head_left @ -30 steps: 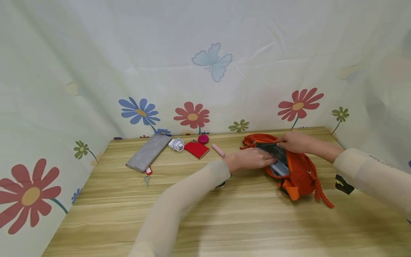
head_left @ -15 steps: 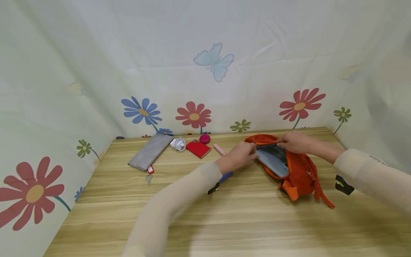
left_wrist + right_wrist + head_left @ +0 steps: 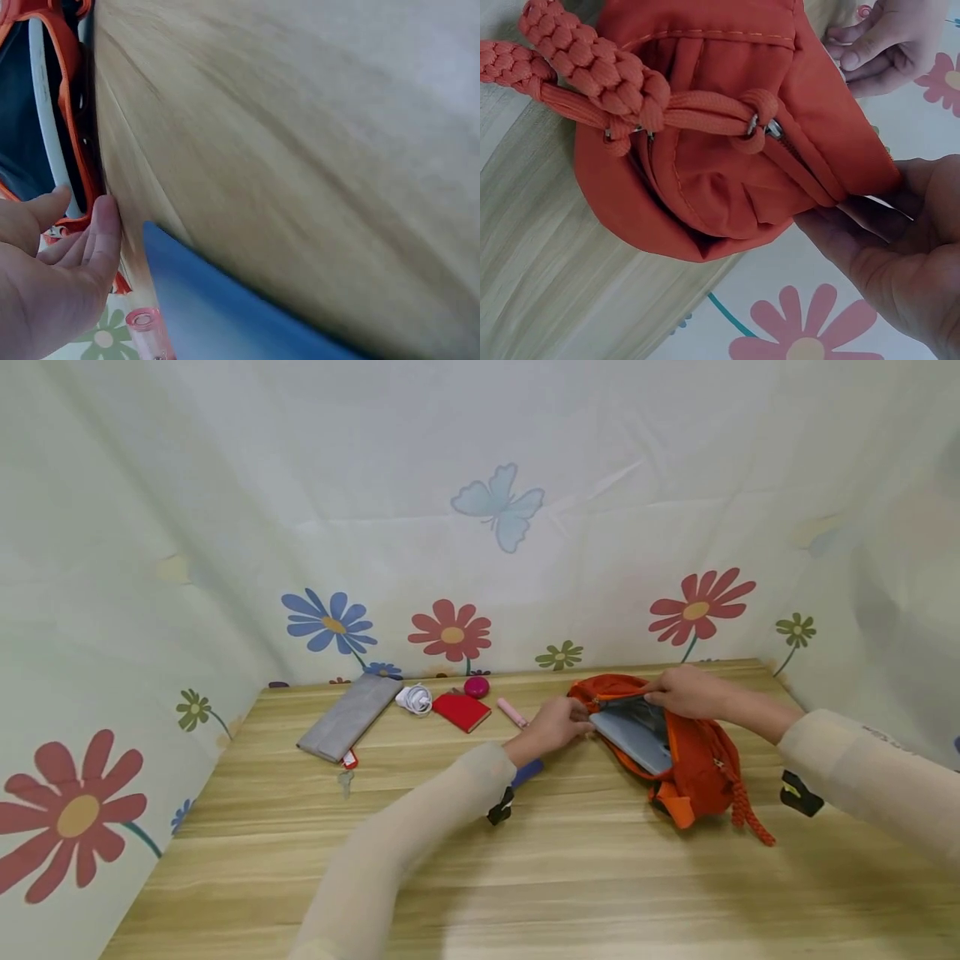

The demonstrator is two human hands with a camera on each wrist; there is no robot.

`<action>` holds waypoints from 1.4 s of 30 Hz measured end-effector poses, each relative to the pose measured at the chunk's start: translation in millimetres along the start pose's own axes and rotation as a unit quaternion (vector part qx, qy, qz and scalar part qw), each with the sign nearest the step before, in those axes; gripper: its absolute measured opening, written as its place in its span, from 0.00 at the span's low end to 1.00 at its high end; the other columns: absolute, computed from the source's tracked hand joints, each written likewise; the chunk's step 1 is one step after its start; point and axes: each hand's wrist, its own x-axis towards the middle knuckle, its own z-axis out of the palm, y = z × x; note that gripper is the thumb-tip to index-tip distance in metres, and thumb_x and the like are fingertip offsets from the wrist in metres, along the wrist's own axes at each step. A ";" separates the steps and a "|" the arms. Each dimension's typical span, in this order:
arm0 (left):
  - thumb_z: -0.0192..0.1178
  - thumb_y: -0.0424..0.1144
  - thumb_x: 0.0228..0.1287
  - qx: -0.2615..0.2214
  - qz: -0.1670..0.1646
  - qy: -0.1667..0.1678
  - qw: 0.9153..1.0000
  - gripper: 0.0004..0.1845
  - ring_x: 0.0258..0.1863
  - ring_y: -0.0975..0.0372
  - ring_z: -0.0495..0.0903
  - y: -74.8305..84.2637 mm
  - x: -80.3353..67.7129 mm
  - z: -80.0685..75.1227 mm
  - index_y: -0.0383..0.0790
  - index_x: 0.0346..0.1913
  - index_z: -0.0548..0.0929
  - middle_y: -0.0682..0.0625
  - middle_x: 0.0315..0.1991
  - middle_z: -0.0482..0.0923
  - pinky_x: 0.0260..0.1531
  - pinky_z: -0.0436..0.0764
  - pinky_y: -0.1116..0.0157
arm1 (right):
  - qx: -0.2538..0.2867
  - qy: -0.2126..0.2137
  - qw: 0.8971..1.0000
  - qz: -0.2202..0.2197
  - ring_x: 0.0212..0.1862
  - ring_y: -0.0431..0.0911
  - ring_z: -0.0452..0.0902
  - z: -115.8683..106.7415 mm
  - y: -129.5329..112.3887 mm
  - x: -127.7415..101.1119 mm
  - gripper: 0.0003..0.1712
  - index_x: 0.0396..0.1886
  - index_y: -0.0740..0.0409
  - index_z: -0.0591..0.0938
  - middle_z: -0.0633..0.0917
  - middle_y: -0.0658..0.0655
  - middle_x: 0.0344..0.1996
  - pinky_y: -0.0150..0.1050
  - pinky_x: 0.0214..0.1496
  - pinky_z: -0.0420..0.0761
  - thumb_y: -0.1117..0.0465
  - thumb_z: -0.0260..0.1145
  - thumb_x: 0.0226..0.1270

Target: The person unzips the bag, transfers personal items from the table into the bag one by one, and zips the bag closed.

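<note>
An orange backpack (image 3: 701, 760) lies on the wooden table with its zipped opening spread, showing a dark lining. Inside it is a slim pale-grey slab (image 3: 633, 743), tablet-like, with its thin edge (image 3: 46, 112) along the opening in the left wrist view. My left hand (image 3: 551, 727) holds the rim at the opening's left end, thumb on the inner side and fingers outside. At the far side, my right hand (image 3: 686, 691) grips the opening's edge between thumb and fingers. Braided orange zipper pulls (image 3: 604, 71) hang at the bag's near end.
To the left lie a grey pouch (image 3: 351, 718), a key (image 3: 346, 782), a white coiled cable (image 3: 415, 699), a red notebook (image 3: 462, 711), a round magenta case (image 3: 476, 687) and a pink tube (image 3: 512, 712). A blue flat item (image 3: 528, 772) sits beside my left forearm.
My left hand has drawn back left off the slab, out of the opening, to the bag's left rim. More of the slab shows. My right hand keeps its grip.
</note>
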 end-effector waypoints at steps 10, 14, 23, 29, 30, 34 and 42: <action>0.68 0.31 0.66 -0.179 -0.041 0.056 0.981 0.14 0.40 0.48 0.88 6.9 9.6 6.3 0.26 0.51 0.84 0.37 0.43 0.88 0.35 0.86 0.66 | -0.011 0.025 1.000 -0.004 0.20 0.43 0.61 -5.9 -7.4 3.4 0.21 0.61 0.74 0.79 0.84 0.59 0.29 0.38 0.27 0.65 0.63 0.58 0.77; 0.70 0.31 0.64 -0.182 -0.060 0.092 0.977 0.10 0.31 0.45 0.88 10.4 15.7 9.6 0.28 0.44 0.85 0.40 0.36 0.88 0.26 0.84 0.68 | -0.009 0.026 1.000 -0.002 0.24 0.44 0.66 -9.1 -11.1 4.3 0.21 0.60 0.73 0.80 0.88 0.64 0.41 0.39 0.28 0.66 0.62 0.59 0.77; 0.70 0.29 0.58 -0.134 -0.075 0.157 0.975 0.03 0.12 0.64 0.77 8.9 25.0 18.9 0.31 0.33 0.88 0.48 0.24 0.85 0.18 0.75 0.75 | -0.003 0.018 1.000 0.004 0.23 0.45 0.65 -4.2 -12.1 8.5 0.21 0.60 0.74 0.81 0.87 0.61 0.36 0.39 0.28 0.66 0.62 0.59 0.77; 0.68 0.20 0.59 -0.318 -0.105 0.098 0.937 0.08 0.31 0.44 0.88 12.9 13.7 19.9 0.28 0.38 0.79 0.43 0.28 0.82 0.35 0.88 0.54 | 0.000 0.013 1.000 0.010 0.24 0.45 0.65 -2.7 -8.1 6.9 0.22 0.61 0.74 0.80 0.83 0.56 0.30 0.39 0.29 0.66 0.62 0.58 0.77; 0.67 0.18 0.59 -0.363 -0.114 0.089 0.921 0.11 0.32 0.43 0.88 14.1 13.4 21.2 0.27 0.40 0.77 0.43 0.29 0.81 0.40 0.87 0.49 | -0.002 0.014 1.000 0.011 0.26 0.45 0.67 -2.9 -7.7 6.6 0.22 0.61 0.74 0.80 0.84 0.58 0.31 0.39 0.29 0.67 0.62 0.58 0.77; 0.63 0.16 0.60 -0.486 -0.141 0.058 0.860 0.17 0.30 0.50 0.86 16.6 15.7 28.8 0.32 0.44 0.70 0.40 0.31 0.81 0.50 0.82 0.43 | -0.007 0.020 1.000 0.014 0.29 0.46 0.70 -3.5 -7.9 6.3 0.21 0.61 0.74 0.80 0.87 0.64 0.41 0.39 0.31 0.69 0.62 0.59 0.77; 0.59 0.17 0.65 -0.530 -0.171 0.073 0.828 0.13 0.41 0.49 0.87 23.8 20.9 35.2 0.21 0.52 0.76 0.40 0.37 0.83 0.53 0.81 0.46 | 0.003 0.020 1.000 0.021 0.27 0.46 0.68 -3.0 -12.2 7.8 0.22 0.61 0.74 0.79 0.87 0.62 0.40 0.38 0.29 0.67 0.61 0.58 0.78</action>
